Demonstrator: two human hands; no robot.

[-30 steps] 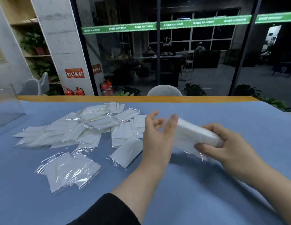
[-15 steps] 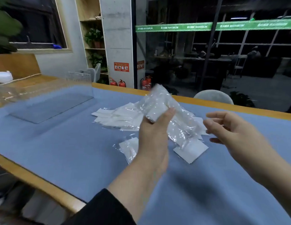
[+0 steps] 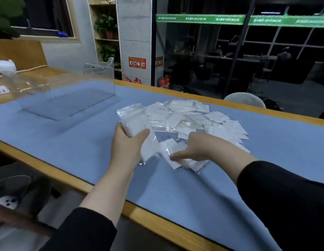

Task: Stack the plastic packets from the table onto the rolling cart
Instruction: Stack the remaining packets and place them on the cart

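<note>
We take the big pile of plastic packets (image 3: 192, 116) on the blue table (image 3: 85, 142) as our landmark. Our left hand (image 3: 129, 142), just to the near left of the pile, grips a gathered bundle of packets (image 3: 133, 118), thumb on one face and fingers hidden behind it. Our right hand (image 3: 195, 148), at the near edge of the pile, lies with fingers extended and flat on a few loose packets (image 3: 175, 156) that rest on the table; it presses them rather than clasping them. The rolling cart is not in view, so we cannot say where the bundle must go. A clear acrylic box (image 3: 70, 98) stands well to the far left of the pile.

We judge the packets to be very light, soft and floppy, with slick film that lets them slide over one another. A loose bundle will likely fan out or shed packets if pinched at one corner. Better to square the edges and hold across the middle of the bundle, thumb against fingers, with the other hand supporting from below.
</note>
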